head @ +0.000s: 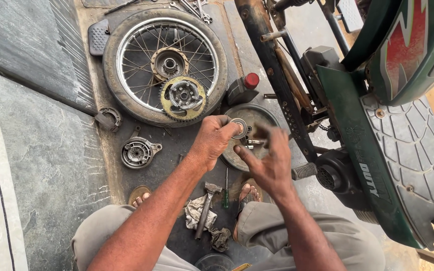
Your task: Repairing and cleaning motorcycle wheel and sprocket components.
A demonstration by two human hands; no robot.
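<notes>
Knees in grey trousers fill the near edge, cut off by the frame, and a dark round container [215, 262] between them shows only its rim, so its contents cannot be told. Just beyond lie a hammer [206, 202] across crumpled rags [197, 213], a green-handled screwdriver [225, 193], and two sandalled feet on the oily floor [56, 160].

Above these, the left hand [212, 140] closes its fingers around a round metal bearing [238, 127], gripping it by the rim. The right hand [269, 160] is blurred; its fingers curl near a small metal piece [253, 142], but whether it pinches that piece cannot be told. Both hands hover over a shallow round pan [257, 116], largely hidden by them.

Left of the hands sit a brake drum plate [137, 152] and a brake shoe [109, 118]. Farther off lies a spoked wheel [164, 65] with a toothed sprocket [183, 98] resting on it, and a dark bottle with a red cap [242, 88] beside it. A green motorcycle [377, 130] fills the right side, partly out of frame.
</notes>
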